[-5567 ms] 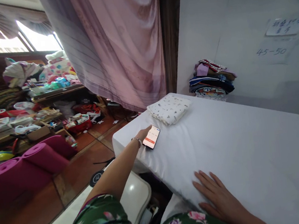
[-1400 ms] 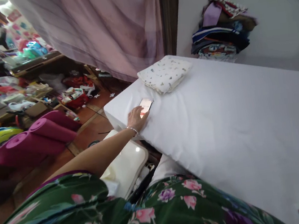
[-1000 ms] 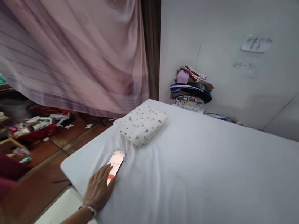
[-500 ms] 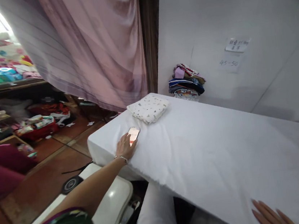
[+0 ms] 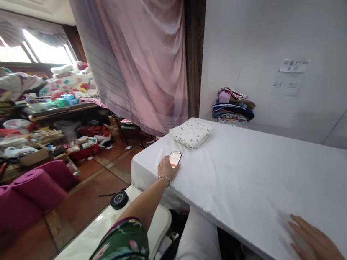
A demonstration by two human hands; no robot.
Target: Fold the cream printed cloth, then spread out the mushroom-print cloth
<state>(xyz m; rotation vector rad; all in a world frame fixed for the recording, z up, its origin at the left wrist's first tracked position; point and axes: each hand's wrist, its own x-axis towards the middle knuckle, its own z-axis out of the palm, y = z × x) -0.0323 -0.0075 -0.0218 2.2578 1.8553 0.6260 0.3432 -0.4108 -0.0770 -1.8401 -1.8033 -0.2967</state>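
Near the centre of the frame, the phone (image 5: pixel 176 158) lies on the white-covered table (image 5: pixel 245 172), its lower left part touched by the left hand (image 5: pixel 166 168); whether this hand grips it, I cannot tell. A folded patterned cloth (image 5: pixel 191 133) lies just above. At lower right, the right hand (image 5: pixel 316 237) is unclenched, fingers extended.

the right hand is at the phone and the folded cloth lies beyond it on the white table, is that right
Not quite: the left hand is at the phone, not the right hand, which is apart from it at lower right in the head view. The folded cloth does lie beyond the phone on the white table.
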